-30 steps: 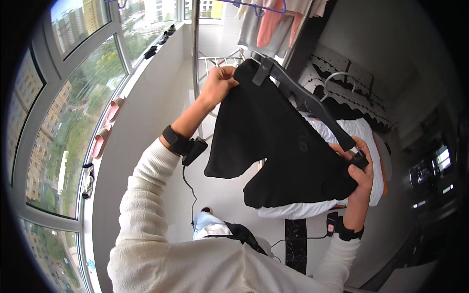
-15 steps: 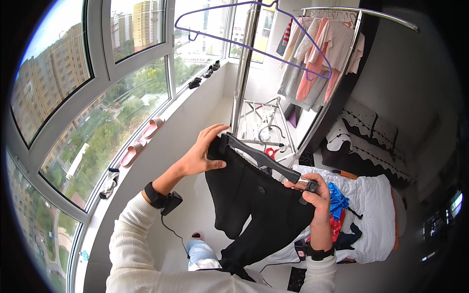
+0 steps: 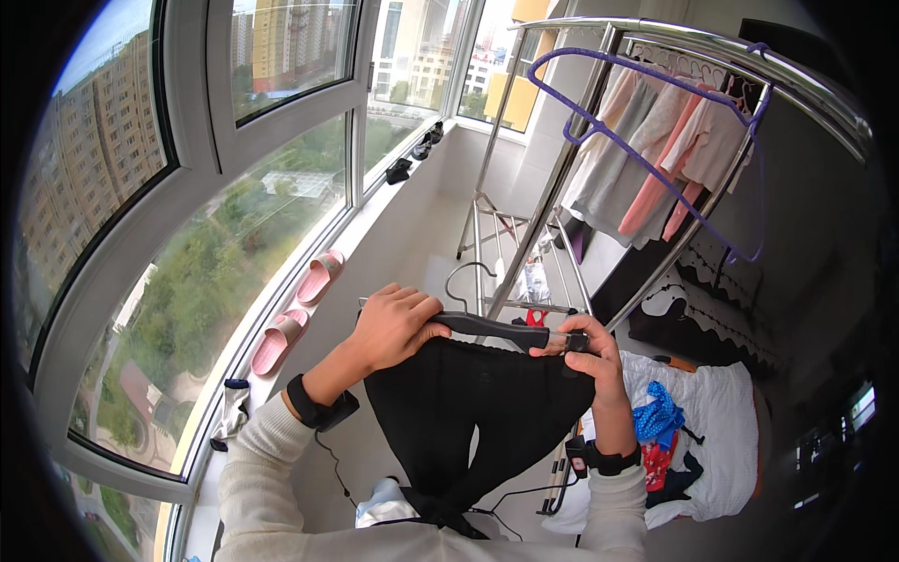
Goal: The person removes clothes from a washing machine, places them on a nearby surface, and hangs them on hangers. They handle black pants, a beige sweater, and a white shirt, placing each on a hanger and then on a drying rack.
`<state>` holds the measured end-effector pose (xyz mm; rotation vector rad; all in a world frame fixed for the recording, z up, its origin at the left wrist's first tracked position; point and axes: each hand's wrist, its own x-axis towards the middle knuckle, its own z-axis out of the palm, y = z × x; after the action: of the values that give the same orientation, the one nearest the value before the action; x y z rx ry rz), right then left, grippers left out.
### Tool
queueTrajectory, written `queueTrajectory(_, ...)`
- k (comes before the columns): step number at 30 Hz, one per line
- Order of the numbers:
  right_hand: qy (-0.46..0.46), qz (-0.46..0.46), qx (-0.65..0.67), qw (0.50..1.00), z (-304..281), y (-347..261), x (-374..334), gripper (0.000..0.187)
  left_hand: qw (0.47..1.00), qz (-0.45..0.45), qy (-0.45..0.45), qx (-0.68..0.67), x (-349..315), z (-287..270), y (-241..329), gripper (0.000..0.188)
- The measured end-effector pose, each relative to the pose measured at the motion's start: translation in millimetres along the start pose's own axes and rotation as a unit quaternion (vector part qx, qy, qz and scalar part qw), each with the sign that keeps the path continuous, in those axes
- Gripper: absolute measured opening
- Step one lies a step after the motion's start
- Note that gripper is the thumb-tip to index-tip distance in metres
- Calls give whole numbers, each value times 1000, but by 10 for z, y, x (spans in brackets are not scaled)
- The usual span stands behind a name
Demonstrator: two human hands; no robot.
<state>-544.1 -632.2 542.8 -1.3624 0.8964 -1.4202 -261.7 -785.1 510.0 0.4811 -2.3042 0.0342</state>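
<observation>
1. Nearest: the wearer's cream knitted sleeves (image 3: 262,487), with a black band (image 3: 323,405) at the left wrist.
2. Black cloth trousers (image 3: 412,412), held in front of the body, waistband uppermost along the hanger, legs hanging downward.
3. Left hand (image 3: 393,326), clasped over the left part of the hanger and the waistband's corner.
4. Right hand (image 3: 599,361), thumb and fingers clamped about the clip at the hanger's right end.
5. Black bar-shaped clip hanger (image 3: 487,327) with a curved metal hook. Stage, as judged: the waistband is lined up with the bar; whether both clips bite cannot be told. The hook is on no rail, so hanging up is not yet done.
6. To the right, a white quilted cover (image 3: 730,403) bearing a blue white-dotted cloth (image 3: 658,412).
7. Beyond, a purple hanger (image 3: 646,173), without a garment, before pale and pink clothes (image 3: 646,140) on a chrome rack (image 3: 557,183).
</observation>
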Motion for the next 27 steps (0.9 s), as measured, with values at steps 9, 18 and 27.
queueTrajectory(9,102,-67,-9,992,-184,1,1154,55,987,24,91,132,954,-498,-768,35)
queueTrajectory(18,78,5,-61,995,-865,280,1298,29,955,-50,93,276,1981,-792,-1685,32)
queueTrajectory(27,112,26,-104,988,-1120,531,1366,18,913,-64,177,361,3438,-929,-2477,31)
